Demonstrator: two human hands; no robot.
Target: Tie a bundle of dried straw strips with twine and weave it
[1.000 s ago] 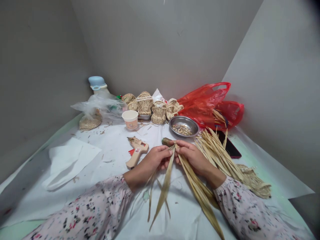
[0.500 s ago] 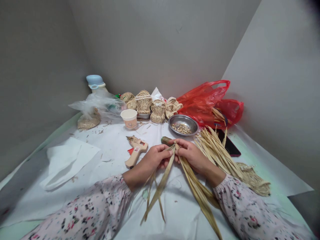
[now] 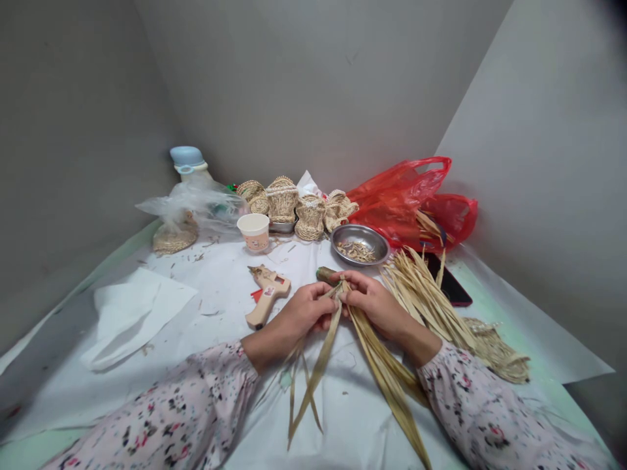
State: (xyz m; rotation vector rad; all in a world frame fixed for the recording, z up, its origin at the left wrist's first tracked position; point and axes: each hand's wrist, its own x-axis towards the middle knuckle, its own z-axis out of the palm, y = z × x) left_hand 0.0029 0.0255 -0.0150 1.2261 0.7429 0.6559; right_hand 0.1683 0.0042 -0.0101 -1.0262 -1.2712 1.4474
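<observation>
Both my hands hold a bunch of long dried leaf strips (image 3: 379, 369) at the middle of the view. My left hand (image 3: 306, 312) pinches the strips from the left, and my right hand (image 3: 372, 303) grips them from the right, its fingers close to my left fingertips. A short greenish-brown stub (image 3: 326, 274) sticks out beyond my fingers. The strips fan downward toward me across the white sheet. A hot glue gun (image 3: 267, 294) lies just beyond my left hand, and a pile of dried strips (image 3: 426, 303) lies beyond my right hand.
A steel bowl (image 3: 360, 245) of scraps and a paper cup (image 3: 255, 232) stand ahead, before woven straw pieces (image 3: 281, 202). A red plastic bag (image 3: 401, 202), a clear plastic bag (image 3: 196, 205), a blue-capped bottle (image 3: 187, 160), a folded white sheet (image 3: 137, 316) and a dark phone (image 3: 453, 287) lie about.
The hanging strips below my left hand have swung and shifted slightly. My hands stay nearly in place, keeping hold of the strips, and the view has dipped a little.
</observation>
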